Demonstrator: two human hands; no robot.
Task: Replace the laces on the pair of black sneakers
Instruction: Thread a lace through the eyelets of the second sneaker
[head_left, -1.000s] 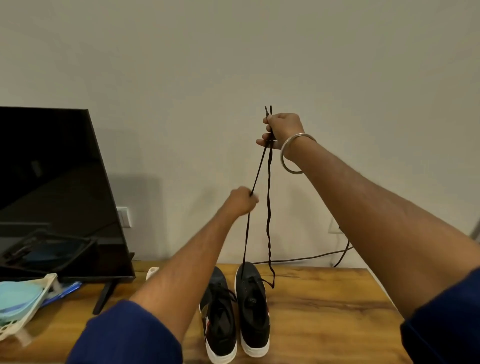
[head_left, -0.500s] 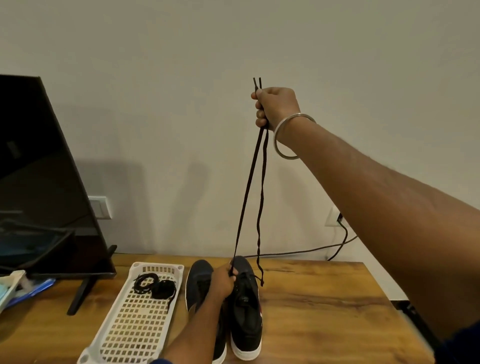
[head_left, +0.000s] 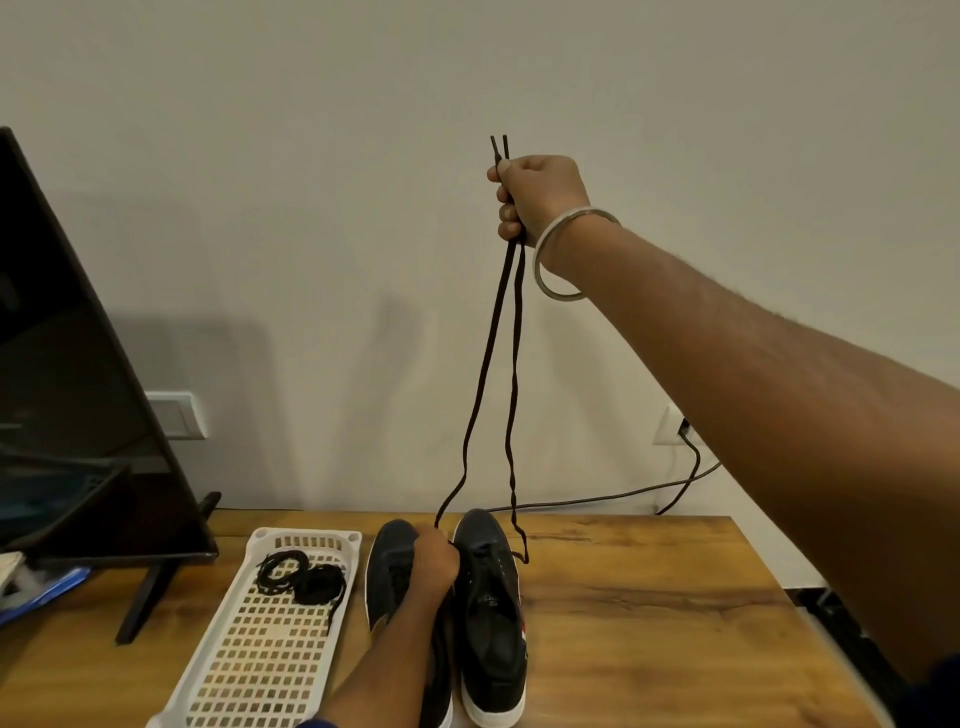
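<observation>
Soft, even indoor light here, with faint grey shadows falling on the wall (head_left: 363, 208). Sharp at centre; wide-angle bending stretches the edges, and the screen (head_left: 62, 364) shows dim reflections.

The left hand (head_left: 436, 558), a second ago raised at mid-height pinching the lace (head_left: 511, 374), has descended to the sneakers (head_left: 488, 613) on the surface (head_left: 649, 623). The lace strands, formerly taut, now hang slack from the right hand (head_left: 535, 200).
</observation>
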